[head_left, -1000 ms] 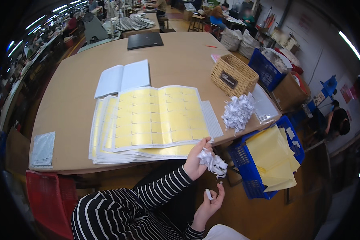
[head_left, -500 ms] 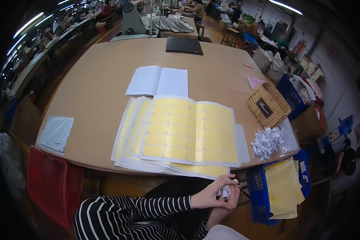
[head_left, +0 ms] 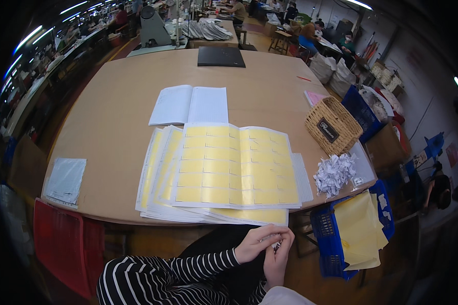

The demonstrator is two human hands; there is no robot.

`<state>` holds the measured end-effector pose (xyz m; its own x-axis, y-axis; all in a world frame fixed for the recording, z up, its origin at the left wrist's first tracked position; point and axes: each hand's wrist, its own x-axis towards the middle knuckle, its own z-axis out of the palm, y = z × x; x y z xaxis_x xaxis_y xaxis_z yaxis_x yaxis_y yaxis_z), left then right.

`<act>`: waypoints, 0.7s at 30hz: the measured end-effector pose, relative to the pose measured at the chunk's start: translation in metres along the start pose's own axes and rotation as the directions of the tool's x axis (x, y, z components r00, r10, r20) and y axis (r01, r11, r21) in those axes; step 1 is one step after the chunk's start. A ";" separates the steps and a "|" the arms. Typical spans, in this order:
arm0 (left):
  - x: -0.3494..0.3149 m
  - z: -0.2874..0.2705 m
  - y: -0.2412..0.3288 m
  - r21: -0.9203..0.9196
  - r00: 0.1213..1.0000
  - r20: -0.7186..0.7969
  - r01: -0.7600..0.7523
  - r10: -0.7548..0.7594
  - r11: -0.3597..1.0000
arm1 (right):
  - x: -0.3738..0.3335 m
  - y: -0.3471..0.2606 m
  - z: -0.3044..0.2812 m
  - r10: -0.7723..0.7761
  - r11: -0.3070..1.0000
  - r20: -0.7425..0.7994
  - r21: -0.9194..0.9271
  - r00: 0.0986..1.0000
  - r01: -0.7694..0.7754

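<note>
My left hand and my right hand are cupped together just off the table's near edge, over my lap. Both are closed around white paper scraps, of which only a small bit shows between the fingers. Right in front of them lies a stack of yellow sheets with white borders, the top one creased down its middle and marked with thin dark corner lines. A loose pile of similar white scraps sits at the table's right edge.
A wicker basket stands behind the scrap pile. Below the table's right edge is a blue crate with yellow sheets. An open notebook lies beyond the stack, a black flat panel farther back. A red chair stands at left.
My hands have closed more tightly together, so less of the white scraps shows between them. The whole view has shifted slightly; the things on the table lie as before.
</note>
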<state>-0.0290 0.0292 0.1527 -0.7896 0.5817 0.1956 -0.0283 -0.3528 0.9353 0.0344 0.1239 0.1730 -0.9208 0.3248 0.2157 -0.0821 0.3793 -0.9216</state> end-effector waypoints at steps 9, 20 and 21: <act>0.050 -0.055 0.022 -0.581 0.973 -0.141 0.067 -0.181 0.811 | -0.035 -0.020 -0.036 -0.164 0.955 0.158 0.272 0.974 0.117; -0.003 0.037 0.012 -0.224 0.873 0.426 0.357 -0.239 0.907 | -0.011 -0.005 -0.034 -0.221 0.967 -0.529 -0.230 0.820 0.112; 0.001 0.033 0.014 -0.173 0.855 0.468 0.337 -0.224 0.925 | -0.013 -0.006 -0.035 -0.136 0.990 -0.516 -0.110 0.846 0.093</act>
<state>-0.0100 0.0493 0.1763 -0.3816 0.9193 0.0960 -0.3987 -0.2575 0.8802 0.0603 0.1481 0.1871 -0.5712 0.6697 0.4746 -0.1247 0.5007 -0.8566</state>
